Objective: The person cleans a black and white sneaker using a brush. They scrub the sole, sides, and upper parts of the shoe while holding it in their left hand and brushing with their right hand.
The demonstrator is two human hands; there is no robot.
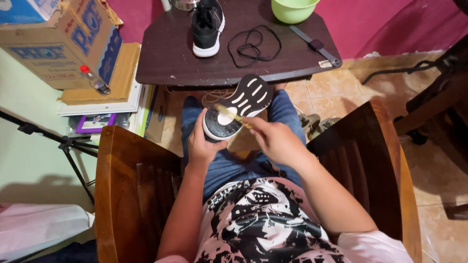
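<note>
— Black and white, that shoe (237,108) you've got upside down. Where exactly is it?

— Over my lap, above my jeans (229,163), sole turned up toward me. My left hand (201,145) is wrapped around its heel end, fingers closed on the side of it. The toe end points away, toward the dark table (170,58).

— And the other hand?

— My right hand (275,141) is pinched shut on a thin yellowish brush (233,115), handle between thumb and fingers. Its far end lies against the round white patch at the heel of the sole. I can't make out the bristles; it's blurred there.

— What's holding what on the table?

— A green bowl (292,9) stands at the far edge, partly cut off; I can't see inside it. Beside it lies a flat grey strip (317,46), then a loose black lace (253,46) coiled on the wood, and the matching second shoe (207,27) upright on its sole.

— Any boxes?

— A cardboard box (58,44) to my left, on a pile of flat boards, its flaps closed, so its contents are hidden. A small bottle with a red cap (93,80) leans against its side. I'm sitting in a wooden chair (122,180), and a black tripod (63,143) stands near it.
</note>
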